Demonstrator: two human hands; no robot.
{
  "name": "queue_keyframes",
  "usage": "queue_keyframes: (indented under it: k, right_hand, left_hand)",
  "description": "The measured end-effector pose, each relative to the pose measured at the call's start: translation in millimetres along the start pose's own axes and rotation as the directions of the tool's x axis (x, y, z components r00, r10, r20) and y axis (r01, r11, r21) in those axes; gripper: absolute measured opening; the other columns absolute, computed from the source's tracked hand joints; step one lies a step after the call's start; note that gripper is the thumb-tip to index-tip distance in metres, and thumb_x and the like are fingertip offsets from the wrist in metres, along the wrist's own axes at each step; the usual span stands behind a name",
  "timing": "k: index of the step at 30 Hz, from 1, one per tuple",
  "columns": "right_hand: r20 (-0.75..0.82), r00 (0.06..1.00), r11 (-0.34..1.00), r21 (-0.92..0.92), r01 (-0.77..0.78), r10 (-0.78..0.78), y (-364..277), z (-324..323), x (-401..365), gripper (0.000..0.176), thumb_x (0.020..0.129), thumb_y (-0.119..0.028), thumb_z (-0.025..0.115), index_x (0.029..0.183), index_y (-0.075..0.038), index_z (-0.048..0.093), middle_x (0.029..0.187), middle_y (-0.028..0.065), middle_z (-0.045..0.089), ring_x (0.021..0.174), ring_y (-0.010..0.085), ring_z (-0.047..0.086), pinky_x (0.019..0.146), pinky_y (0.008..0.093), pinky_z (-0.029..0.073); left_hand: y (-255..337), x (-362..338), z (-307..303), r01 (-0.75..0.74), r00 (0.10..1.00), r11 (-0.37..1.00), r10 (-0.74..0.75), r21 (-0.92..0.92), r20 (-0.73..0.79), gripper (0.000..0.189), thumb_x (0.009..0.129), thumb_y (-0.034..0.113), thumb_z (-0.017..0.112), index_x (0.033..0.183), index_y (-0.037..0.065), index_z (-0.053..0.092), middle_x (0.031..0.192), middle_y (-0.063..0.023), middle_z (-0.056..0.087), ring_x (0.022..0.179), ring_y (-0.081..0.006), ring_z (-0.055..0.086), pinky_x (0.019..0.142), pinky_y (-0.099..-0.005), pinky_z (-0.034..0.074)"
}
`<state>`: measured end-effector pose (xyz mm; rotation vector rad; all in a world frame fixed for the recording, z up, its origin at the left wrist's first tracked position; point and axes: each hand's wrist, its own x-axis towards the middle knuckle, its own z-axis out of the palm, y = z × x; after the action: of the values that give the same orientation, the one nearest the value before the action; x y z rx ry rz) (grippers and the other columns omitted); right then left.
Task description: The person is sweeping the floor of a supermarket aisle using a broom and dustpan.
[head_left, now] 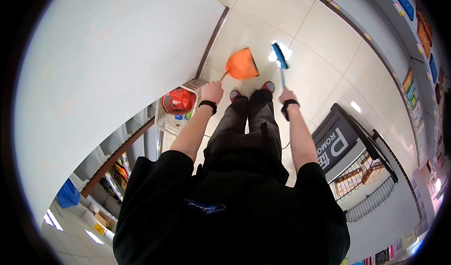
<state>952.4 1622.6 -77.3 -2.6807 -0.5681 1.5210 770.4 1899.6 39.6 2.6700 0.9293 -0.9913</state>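
My left hand (212,92) is closed around the handle of an orange dustpan (242,64), whose dark-edged mouth faces right over the tiled floor. My right hand (287,95) grips the pale handle of a blue broom (280,56). The broom's head, with dark bristles, lies a short way to the right of the dustpan's mouth, with a gap between them. Both tools are ahead of my shoes (268,87). A black band circles each wrist.
Close by my left hand stands a cream plastic basket (170,125) holding a red bag (181,100). A white panel (122,39) rises on the left. At right are a dark promotion stand (337,140) with a wire rack, and stocked shelves (413,95). Pale tiles (324,53) lie between.
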Motion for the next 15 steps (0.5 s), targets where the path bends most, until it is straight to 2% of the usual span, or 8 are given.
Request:
queue_keyframes:
  k: [4,8,9,10,12,13,14,15]
  right_hand:
    - [0.151,0.98,0.992,0.046,0.122,-0.127,-45.1,25.7,-21.1,0.03,0.084,-0.013,0.045,0.111,-0.001,0.05,0.103,0.0266,0.061,0.096,0.0392,0.061,0.084,0.0468,0.049]
    - [0.175,0.937,0.922,0.302,0.242,-0.303,-18.3,15.4,-20.7,0.046,0.079,-0.009,0.047,0.124,-0.007,0.051,0.106,0.0208,0.063,0.096,0.0351,0.062,0.083,0.0428,0.049]
    - [0.262,0.937,0.935,0.324,0.141,-0.232,-14.0,0.4,-25.4,0.055,0.075,-0.008,0.047,0.13,-0.012,0.049,0.107,0.0186,0.063,0.096,0.0352,0.062,0.083,0.0404,0.048]
    - [0.274,0.925,0.93,0.326,0.169,-0.264,-7.7,-15.4,-31.4,0.057,0.074,-0.009,0.047,0.131,-0.013,0.048,0.107,0.0193,0.063,0.099,0.035,0.061,0.085,0.0395,0.046]
    - [0.204,0.936,0.916,0.345,0.206,-0.287,16.7,-22.7,-28.3,0.057,0.073,-0.008,0.047,0.13,-0.012,0.049,0.11,0.0197,0.062,0.103,0.0339,0.059,0.089,0.0389,0.045]
    - [0.165,0.956,0.927,0.329,0.179,-0.244,28.5,-26.5,-28.1,0.057,0.072,-0.007,0.047,0.129,-0.01,0.05,0.111,0.0206,0.061,0.105,0.0337,0.058,0.09,0.038,0.045]
    - [0.041,0.969,0.922,0.318,0.22,-0.246,42.0,-25.9,-27.6,0.057,0.072,-0.008,0.046,0.13,-0.009,0.049,0.114,0.0239,0.059,0.103,0.0351,0.059,0.088,0.0391,0.047]
    - [0.072,0.982,0.939,0.313,0.143,-0.174,44.6,-38.8,-33.3,0.059,0.073,-0.008,0.045,0.131,-0.01,0.047,0.115,0.0252,0.058,0.103,0.0357,0.059,0.088,0.0404,0.047]
  left_hand:
    - [0.5,-2.2,-0.5,0.012,0.999,1.0,-0.013,-0.018,-0.045,0.019,0.08,0.024,0.055,0.087,0.008,0.064,0.084,-0.0133,0.066,0.077,-0.0308,0.066,0.067,-0.0431,0.053]
    - [-0.7,-2.3,1.6,0.021,0.999,0.998,-0.023,-0.058,-0.029,0.019,0.079,0.023,0.056,0.086,0.008,0.064,0.085,-0.0143,0.067,0.077,-0.0315,0.066,0.067,-0.0438,0.053]
    - [-2.0,-2.4,1.9,0.013,0.999,0.996,-0.016,-0.084,-0.033,0.019,0.078,0.023,0.057,0.086,0.008,0.064,0.084,-0.015,0.067,0.076,-0.0319,0.066,0.067,-0.0442,0.053]
    - [-3.0,-1.5,1.7,0.02,0.999,0.997,-0.023,-0.08,-0.034,0.019,0.078,0.023,0.057,0.086,0.007,0.064,0.084,-0.0151,0.066,0.076,-0.032,0.066,0.067,-0.0442,0.053]
    - [-3.8,-1.7,3.0,0.037,0.999,0.997,-0.039,-0.074,-0.033,0.019,0.078,0.023,0.057,0.086,0.007,0.063,0.084,-0.0153,0.066,0.076,-0.0322,0.066,0.067,-0.0444,0.053]
    - [-3.5,-3.1,1.5,0.044,0.998,0.997,-0.047,-0.071,-0.031,0.019,0.078,0.023,0.057,0.086,0.007,0.063,0.083,-0.0151,0.066,0.076,-0.0322,0.066,0.067,-0.0446,0.053]
    - [-3.0,-3.0,2.3,0.038,0.999,0.997,-0.041,-0.072,-0.035,0.02,0.079,0.023,0.057,0.086,0.006,0.063,0.082,-0.015,0.066,0.076,-0.0323,0.066,0.067,-0.0447,0.053]
    - [-4.9,-3.3,3.6,0.033,0.999,0.997,-0.036,-0.072,-0.038,0.02,0.079,0.023,0.057,0.086,0.006,0.063,0.082,-0.0149,0.066,0.076,-0.0323,0.066,0.067,-0.0447,0.053]
